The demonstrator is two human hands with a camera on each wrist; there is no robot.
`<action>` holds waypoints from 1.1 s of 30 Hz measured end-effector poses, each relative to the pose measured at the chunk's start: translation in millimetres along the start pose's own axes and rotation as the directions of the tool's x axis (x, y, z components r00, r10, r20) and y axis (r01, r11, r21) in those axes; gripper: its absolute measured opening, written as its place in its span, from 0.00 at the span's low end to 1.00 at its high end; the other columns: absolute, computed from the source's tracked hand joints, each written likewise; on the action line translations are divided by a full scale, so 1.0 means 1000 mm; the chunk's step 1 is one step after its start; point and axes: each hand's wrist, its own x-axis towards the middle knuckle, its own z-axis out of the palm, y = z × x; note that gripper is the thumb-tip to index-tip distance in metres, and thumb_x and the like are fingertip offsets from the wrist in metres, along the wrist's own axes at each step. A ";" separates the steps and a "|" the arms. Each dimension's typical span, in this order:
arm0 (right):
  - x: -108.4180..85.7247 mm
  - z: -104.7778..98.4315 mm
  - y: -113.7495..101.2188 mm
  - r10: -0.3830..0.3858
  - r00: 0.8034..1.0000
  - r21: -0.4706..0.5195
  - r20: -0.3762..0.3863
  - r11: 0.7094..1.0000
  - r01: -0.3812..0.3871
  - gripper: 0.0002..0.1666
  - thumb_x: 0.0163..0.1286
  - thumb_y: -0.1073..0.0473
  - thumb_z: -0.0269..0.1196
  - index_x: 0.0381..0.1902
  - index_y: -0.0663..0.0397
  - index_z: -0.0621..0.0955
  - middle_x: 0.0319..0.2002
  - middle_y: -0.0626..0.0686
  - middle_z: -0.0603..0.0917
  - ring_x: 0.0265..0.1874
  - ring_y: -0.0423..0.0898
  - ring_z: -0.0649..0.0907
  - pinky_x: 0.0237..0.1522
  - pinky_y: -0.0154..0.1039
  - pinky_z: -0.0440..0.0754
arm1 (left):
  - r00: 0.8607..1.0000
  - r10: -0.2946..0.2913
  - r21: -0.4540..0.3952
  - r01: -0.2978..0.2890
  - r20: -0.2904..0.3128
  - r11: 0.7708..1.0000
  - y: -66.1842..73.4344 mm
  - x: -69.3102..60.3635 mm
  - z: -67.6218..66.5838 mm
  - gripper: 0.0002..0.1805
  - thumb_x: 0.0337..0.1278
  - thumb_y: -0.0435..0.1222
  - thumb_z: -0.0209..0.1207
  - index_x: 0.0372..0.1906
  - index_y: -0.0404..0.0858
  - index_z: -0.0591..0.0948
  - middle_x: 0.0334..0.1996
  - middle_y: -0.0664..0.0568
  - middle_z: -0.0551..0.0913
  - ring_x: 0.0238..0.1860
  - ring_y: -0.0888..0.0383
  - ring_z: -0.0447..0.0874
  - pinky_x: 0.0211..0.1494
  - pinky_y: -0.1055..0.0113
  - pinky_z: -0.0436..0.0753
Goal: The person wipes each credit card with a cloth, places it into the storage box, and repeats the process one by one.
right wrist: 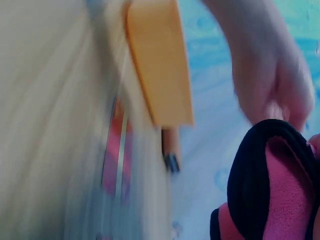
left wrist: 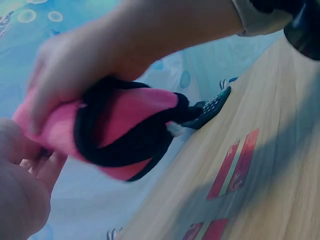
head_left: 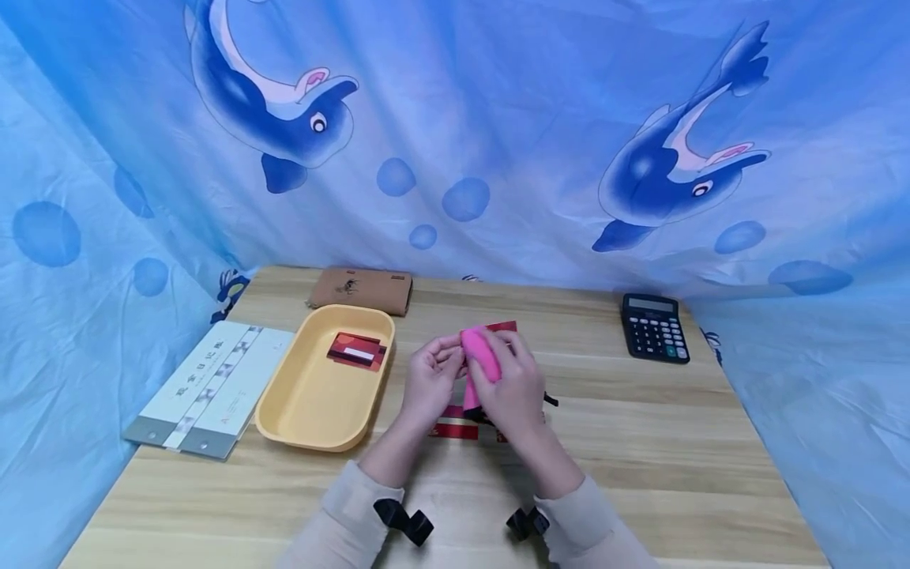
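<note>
A pink fabric pouch (head_left: 482,356) with black trim is held up above the table in both hands. My right hand (head_left: 517,387) wraps its fingers and thumb around the body of the pouch. At the pouch's far end, my left hand (head_left: 432,379) pinches the edge with curled fingers. The left wrist view shows the black-edged opening of the pouch (left wrist: 145,120) facing back toward the wrists; its inside is mostly hidden. Beneath the hands lie red cards with a pale stripe (left wrist: 233,164), partly covered in the head view.
To the left stands a yellow tray (head_left: 313,435) with a red card (head_left: 358,351) in it. Beside it lies a pale booklet (head_left: 206,387). A brown wallet (head_left: 370,291) rests at the back, and a black calculator (head_left: 654,328) at the back right. A blue curtain surrounds the table.
</note>
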 end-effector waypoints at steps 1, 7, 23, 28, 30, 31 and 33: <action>0.001 0.000 0.004 0.032 0.999 -0.014 -0.023 0.999 -0.032 0.23 0.60 0.59 0.73 0.54 0.57 0.86 0.43 0.58 0.84 0.32 0.53 0.85 0.26 0.47 0.86 | 1.000 -0.001 -0.026 0.001 0.003 1.000 0.000 0.000 0.000 0.12 0.68 0.21 0.55 0.53 0.22 0.79 0.44 0.32 0.85 0.37 0.55 0.89 0.44 0.66 0.90; 0.003 0.002 0.009 0.073 0.997 0.011 -0.019 0.997 -0.073 0.24 0.60 0.60 0.73 0.55 0.57 0.85 0.45 0.57 0.83 0.31 0.52 0.83 0.24 0.46 0.84 | 1.000 0.012 -0.034 -0.012 0.013 0.999 -0.001 -0.001 0.002 0.11 0.66 0.19 0.55 0.51 0.20 0.78 0.42 0.33 0.85 0.39 0.53 0.89 0.45 0.63 0.90; 0.002 -0.008 0.032 0.195 0.980 0.009 -0.045 0.981 -0.194 0.22 0.61 0.60 0.72 0.55 0.56 0.85 0.45 0.57 0.83 0.37 0.54 0.84 0.30 0.50 0.85 | 0.997 -0.006 -0.027 0.008 0.071 1.000 0.000 -0.004 -0.002 0.11 0.67 0.21 0.56 0.51 0.20 0.77 0.44 0.29 0.84 0.45 0.40 0.88 0.50 0.56 0.88; -0.001 -0.014 0.045 0.205 0.978 -0.015 -0.045 0.978 -0.206 0.22 0.60 0.61 0.72 0.54 0.54 0.86 0.46 0.57 0.83 0.37 0.54 0.85 0.30 0.51 0.84 | 1.000 0.006 0.074 -0.006 0.006 0.997 0.002 -0.006 -0.004 0.11 0.68 0.23 0.57 0.52 0.24 0.79 0.45 0.34 0.86 0.43 0.44 0.90 0.48 0.61 0.89; -0.003 -0.016 0.049 0.209 0.977 -0.015 -0.049 0.978 -0.210 0.22 0.59 0.62 0.72 0.54 0.54 0.86 0.46 0.57 0.83 0.36 0.54 0.84 0.29 0.50 0.83 | 0.999 0.019 0.106 -0.015 -0.038 0.994 0.004 -0.006 -0.004 0.12 0.68 0.24 0.58 0.53 0.25 0.79 0.45 0.34 0.86 0.42 0.45 0.90 0.47 0.62 0.89; -0.004 -0.016 0.051 0.212 0.976 -0.014 -0.049 0.977 -0.212 0.22 0.59 0.62 0.71 0.54 0.54 0.86 0.46 0.56 0.83 0.36 0.53 0.84 0.29 0.50 0.83 | 0.998 0.019 0.110 -0.012 -0.062 0.994 0.005 -0.006 -0.005 0.12 0.68 0.25 0.58 0.54 0.25 0.80 0.45 0.35 0.86 0.42 0.46 0.90 0.46 0.63 0.89; -0.005 -0.018 0.055 0.220 0.974 -0.006 -0.049 0.975 -0.220 0.22 0.59 0.63 0.71 0.54 0.53 0.86 0.46 0.56 0.83 0.37 0.53 0.84 0.30 0.49 0.83 | 0.994 0.013 0.110 -0.001 -0.105 0.994 0.008 -0.006 -0.005 0.14 0.68 0.26 0.59 0.55 0.27 0.80 0.46 0.36 0.86 0.42 0.47 0.90 0.46 0.65 0.89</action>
